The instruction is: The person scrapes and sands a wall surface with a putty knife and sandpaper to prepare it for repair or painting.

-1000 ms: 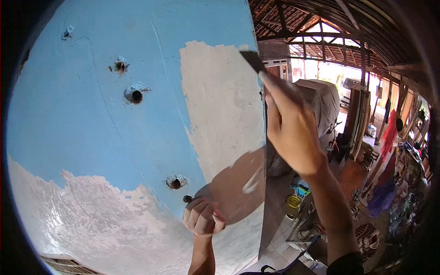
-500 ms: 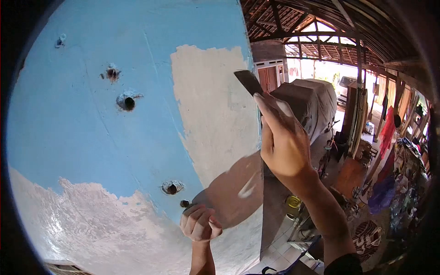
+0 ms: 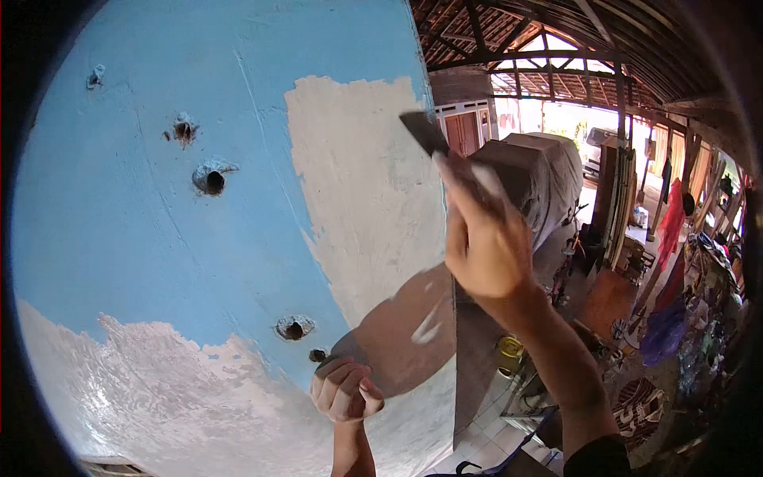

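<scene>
Head view: right hand (image 3: 489, 242) clamps scraper (image 3: 423, 133), centre-right; left hand (image 3: 347, 391) balled, bottom centre; steep angle could gouge wall (image 3: 358, 167).

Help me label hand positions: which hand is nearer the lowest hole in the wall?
Left. The left hand is just below the lowest hole; the right hand is farther, up and right.
</scene>
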